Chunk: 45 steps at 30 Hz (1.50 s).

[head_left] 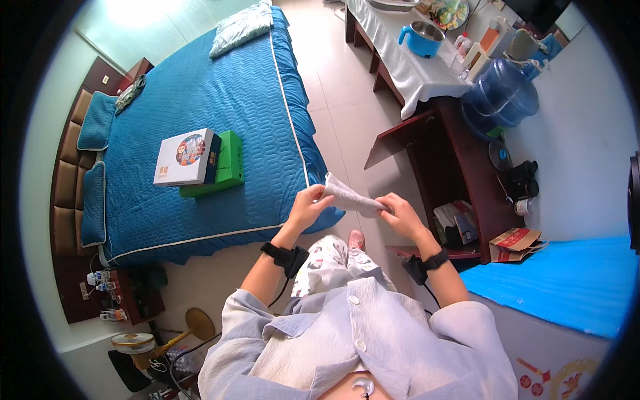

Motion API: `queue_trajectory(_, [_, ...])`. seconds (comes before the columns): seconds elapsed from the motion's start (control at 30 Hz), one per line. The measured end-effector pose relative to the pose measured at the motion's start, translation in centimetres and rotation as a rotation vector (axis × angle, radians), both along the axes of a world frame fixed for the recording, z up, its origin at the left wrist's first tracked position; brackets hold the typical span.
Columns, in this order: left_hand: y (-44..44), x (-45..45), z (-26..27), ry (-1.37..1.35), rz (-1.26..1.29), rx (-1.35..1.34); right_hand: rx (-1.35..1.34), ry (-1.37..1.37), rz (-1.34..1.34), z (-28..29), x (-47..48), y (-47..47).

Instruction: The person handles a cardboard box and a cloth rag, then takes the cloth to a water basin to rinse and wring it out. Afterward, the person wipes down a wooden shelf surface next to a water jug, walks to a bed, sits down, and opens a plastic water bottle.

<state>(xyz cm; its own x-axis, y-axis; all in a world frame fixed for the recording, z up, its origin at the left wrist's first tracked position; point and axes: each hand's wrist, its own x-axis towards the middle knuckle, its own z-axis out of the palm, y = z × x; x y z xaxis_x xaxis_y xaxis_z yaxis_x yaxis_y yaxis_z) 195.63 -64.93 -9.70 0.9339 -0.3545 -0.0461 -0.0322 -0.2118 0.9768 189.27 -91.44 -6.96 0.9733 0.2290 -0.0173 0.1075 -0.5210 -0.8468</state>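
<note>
A light grey cloth (348, 196) is stretched between my two hands in front of me, bunched narrow towards its right end. My left hand (308, 205) pinches its left end between thumb and fingers, near the corner of the blue bed. At the other end, my right hand (399, 212) grips the cloth with thumb and fingertips. Both wrists wear black straps with small devices. Below the cloth are patterned trousers (320, 260) and a pink shoe (356, 240) on the tiled floor.
Left is a bed (250, 110) with a white box (182, 157) on a green box (232, 160). On the right, a dark wooden cabinet (450, 135) has its door (395, 142) swung out. Above it stand a water jug (500, 97) and a blue pot (424, 42).
</note>
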Motion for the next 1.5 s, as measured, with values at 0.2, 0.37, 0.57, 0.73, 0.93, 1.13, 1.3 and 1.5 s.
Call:
queue_trajectory(0.2, [-4.4,9.3,0.4,0.112,-0.023,-0.049,0.028,0.096,0.002,-1.5,9.0,-4.2])
queue_trajectory(0.37, [-5.9,18.4,-2.1,0.088,-0.103,-0.029,-0.066,0.061,0.023,-1.6,17.5,-6.4])
queue_trajectory(0.57, [-7.1,29.4,-3.4,-0.007,-0.066,0.034,-0.129,0.068,0.023,-1.1,28.9,-7.5])
queue_trajectory(0.73, [-7.0,36.8,-2.0,0.059,0.037,-0.107,-0.140,0.119,0.046,0.6,38.7,-7.0])
queue_trajectory(0.93, [-5.8,43.8,-1.2,0.010,0.099,0.013,-0.132,0.053,0.169,-1.3,49.7,-6.8])
queue_trajectory(1.13, [-5.4,52.0,-0.7,0.106,0.212,0.035,-0.095,-0.005,0.202,-2.6,61.0,-6.1])
queue_trajectory(1.3, [-7.0,60.4,0.0,0.052,0.234,0.009,-0.091,-0.041,0.124,-1.4,69.4,-7.4])
queue_trajectory(1.5, [-10.6,71.7,0.7,0.026,0.129,-0.004,-0.099,-0.081,0.064,-1.1,77.3,-11.2])
